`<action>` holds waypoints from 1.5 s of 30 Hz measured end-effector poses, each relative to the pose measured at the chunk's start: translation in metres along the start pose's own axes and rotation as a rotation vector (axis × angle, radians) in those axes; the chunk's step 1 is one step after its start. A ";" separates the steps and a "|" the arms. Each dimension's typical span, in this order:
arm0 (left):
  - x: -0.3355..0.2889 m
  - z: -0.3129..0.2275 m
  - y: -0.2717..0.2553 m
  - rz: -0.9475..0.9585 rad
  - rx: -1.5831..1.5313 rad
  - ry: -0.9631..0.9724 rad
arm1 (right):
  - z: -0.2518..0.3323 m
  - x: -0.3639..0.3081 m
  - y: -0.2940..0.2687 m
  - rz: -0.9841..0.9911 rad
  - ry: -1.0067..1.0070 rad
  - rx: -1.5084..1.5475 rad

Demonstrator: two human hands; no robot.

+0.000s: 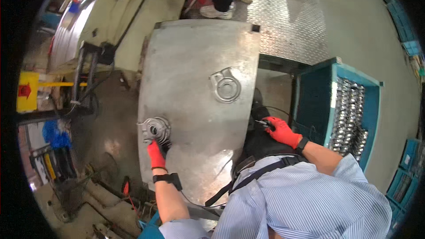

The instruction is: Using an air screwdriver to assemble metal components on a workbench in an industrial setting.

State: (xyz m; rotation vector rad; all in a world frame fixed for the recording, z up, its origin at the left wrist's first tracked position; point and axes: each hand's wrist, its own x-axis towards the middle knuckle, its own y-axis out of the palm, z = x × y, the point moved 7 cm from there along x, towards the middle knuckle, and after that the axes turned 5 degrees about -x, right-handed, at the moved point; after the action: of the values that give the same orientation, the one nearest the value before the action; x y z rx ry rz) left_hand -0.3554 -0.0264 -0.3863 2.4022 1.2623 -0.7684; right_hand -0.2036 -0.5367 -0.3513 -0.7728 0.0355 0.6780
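Note:
My left hand [156, 154], in a red glove, grips a round grey metal casting [154, 129] at the left edge of the worn steel table [195, 57]. A second similar casting [226, 86] lies flat further up the table, to the right of centre, untouched. My right hand [282, 131], also in a red glove, is off the table's right edge and closed around a small dark tool or handle [267, 125] beside a dark machine part. What exactly it holds is hard to tell.
A blue bin [330, 102] full of several shiny metal castings stands to the right. Another person's legs and shoes [220, 6] stand beyond the table on checker plate flooring [287, 22]. Cluttered machinery, hoses and a yellow box [27, 90] lie to the left.

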 end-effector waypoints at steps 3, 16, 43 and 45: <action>0.011 -0.012 -0.010 -0.013 0.158 0.020 | -0.007 -0.001 0.001 -0.014 0.014 0.025; -0.115 -0.008 0.256 0.309 0.612 0.316 | -0.034 -0.014 -0.012 -0.125 0.131 0.153; -0.153 0.107 0.214 0.281 0.056 -0.214 | 0.007 -0.008 -0.001 0.048 -0.143 -0.009; -0.155 0.128 0.199 0.239 0.035 -0.204 | 0.013 -0.003 0.005 0.113 -0.157 -0.040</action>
State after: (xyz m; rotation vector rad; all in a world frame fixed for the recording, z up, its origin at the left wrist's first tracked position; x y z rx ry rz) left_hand -0.3027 -0.3047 -0.3911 2.3735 0.8722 -0.9398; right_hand -0.2116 -0.5274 -0.3442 -0.7576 -0.0779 0.8474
